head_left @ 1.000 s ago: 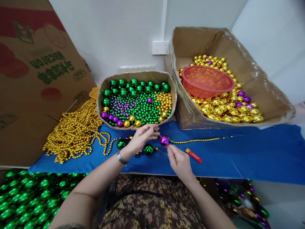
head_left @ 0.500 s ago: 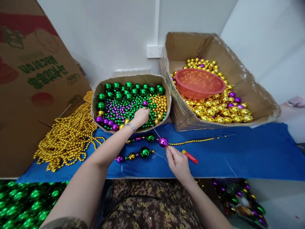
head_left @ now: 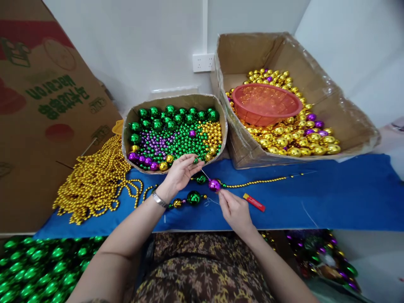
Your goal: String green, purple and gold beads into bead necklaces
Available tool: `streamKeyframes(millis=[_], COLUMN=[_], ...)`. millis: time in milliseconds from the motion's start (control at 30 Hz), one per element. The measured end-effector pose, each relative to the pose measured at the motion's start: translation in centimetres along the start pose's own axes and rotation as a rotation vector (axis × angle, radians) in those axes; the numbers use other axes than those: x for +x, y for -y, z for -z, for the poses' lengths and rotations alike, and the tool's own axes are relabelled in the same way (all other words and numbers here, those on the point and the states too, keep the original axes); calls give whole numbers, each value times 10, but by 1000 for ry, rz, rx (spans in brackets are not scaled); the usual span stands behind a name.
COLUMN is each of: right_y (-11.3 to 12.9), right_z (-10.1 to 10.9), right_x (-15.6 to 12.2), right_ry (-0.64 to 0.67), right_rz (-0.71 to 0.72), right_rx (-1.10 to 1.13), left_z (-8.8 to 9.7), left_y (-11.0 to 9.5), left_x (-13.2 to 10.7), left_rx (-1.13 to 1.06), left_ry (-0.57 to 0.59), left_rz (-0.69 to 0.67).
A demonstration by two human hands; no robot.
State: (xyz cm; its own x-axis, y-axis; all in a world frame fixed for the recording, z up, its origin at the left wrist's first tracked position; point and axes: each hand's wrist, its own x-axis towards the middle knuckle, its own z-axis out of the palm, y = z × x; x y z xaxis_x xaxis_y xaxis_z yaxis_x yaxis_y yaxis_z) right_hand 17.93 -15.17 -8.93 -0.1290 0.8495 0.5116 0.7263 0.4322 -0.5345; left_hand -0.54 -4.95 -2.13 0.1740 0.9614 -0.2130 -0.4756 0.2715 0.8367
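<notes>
My left hand (head_left: pixel 180 173) hovers at the front rim of the round cardboard tray (head_left: pixel 221 126) of green, purple and gold beads, its fingertips pinched near the tip of a thin needle (head_left: pixel 205 173); what they hold is too small to name. My right hand (head_left: pixel 232 208) pinches the string just below a large purple bead (head_left: pixel 214 184) threaded on the needle. A strand of large green beads (head_left: pixel 193 197) with smaller gold and purple ones lies on the blue cloth (head_left: pixel 315 198) between my hands. A thin gold bead strand (head_left: pixel 259 182) runs right from the purple bead.
A heap of gold bead strands (head_left: pixel 94 181) lies at left. A big cardboard box (head_left: pixel 347 122) at right holds gold beads and an orange basket (head_left: pixel 267 103). A red lighter (head_left: pixel 254 202) lies on the cloth. Green beads (head_left: pixel 34 269) fill a bin below left.
My left hand was in the bead tray half a second ago and has drawn back to the needle tip with its fingers pinched. My right hand stayed at the purple bead.
</notes>
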Motion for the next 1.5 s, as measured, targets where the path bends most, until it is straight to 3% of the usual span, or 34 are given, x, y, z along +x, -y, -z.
streamKeyframes(millis=[233,400,567,733,867,1000,1133,1267,1400,1500], right_y=[-2,-3,-4,-9,-11,-12,-16,-20,-21,-18], right_z=[2,-1,-1,1,-1,-1,5,10,5,-1], right_x=[-1,-2,-2,-5,-4,-2,-4,-8,-8,-6], right_ry=[10,-20,-38,-31,-37,-61,-75,-91,-83,-66], right_rz=[19,53,34,-13,-20,-5,19,26,31,32], right_rx=[-42,-129,-71,-17,-14,-6,-26,-54,-39,-19], left_z=[1,1,-4,8,7,-11,-19,6,53,84], left_y=[3,13,11,-11,-21,-14,-9,-36,-74,-85], left_x=[-4,-12,-16,29,82,115,125,126,125,126], left_rx=[81,317,457,627,1173,1702,1836,1979,2108,2159], left_ry=[38,68,174,9,-16,17,1,-76,-244,-263], left_rz=[-70,-208,-194,-375,-512,-478,-407,-309,-214,-175])
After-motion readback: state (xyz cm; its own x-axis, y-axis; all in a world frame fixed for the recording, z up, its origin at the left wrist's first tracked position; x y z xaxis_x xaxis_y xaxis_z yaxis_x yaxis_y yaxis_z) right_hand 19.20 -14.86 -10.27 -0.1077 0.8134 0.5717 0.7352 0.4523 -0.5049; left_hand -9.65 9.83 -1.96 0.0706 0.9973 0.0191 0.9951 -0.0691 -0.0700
